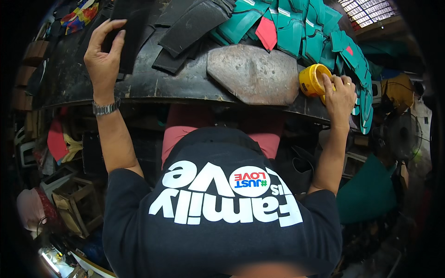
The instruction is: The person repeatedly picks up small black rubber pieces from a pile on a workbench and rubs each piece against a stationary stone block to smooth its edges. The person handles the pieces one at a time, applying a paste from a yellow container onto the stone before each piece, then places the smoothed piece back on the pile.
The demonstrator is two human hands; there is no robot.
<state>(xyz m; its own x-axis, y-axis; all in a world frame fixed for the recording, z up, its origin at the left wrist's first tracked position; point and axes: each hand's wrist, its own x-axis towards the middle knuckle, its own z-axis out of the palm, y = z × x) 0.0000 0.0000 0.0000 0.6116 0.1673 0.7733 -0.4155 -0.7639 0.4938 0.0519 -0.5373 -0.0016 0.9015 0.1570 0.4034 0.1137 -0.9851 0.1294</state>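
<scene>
My left hand (105, 55) is raised at the table's left side, thumb and forefinger curved with a gap between them. Beside its fingertips is a blurred black flat piece (133, 39); no firm grip on it shows. My right hand (340, 97) is at the yellow tub (309, 81), its bent fingers at the tub's open mouth. What those fingers pinch is hidden. Left of the tub, a worn slab with angled corners (252, 74) lies at the table's near edge. Black cut pieces (194, 28) overlap beyond it on the left.
Many teal cut pieces (289, 34) lie overlapping along the far and right side of the dark table (139, 90), with a red piece (267, 33) among them. A fan (402, 134) stands at the right. A wooden frame (79, 204) is at the lower left.
</scene>
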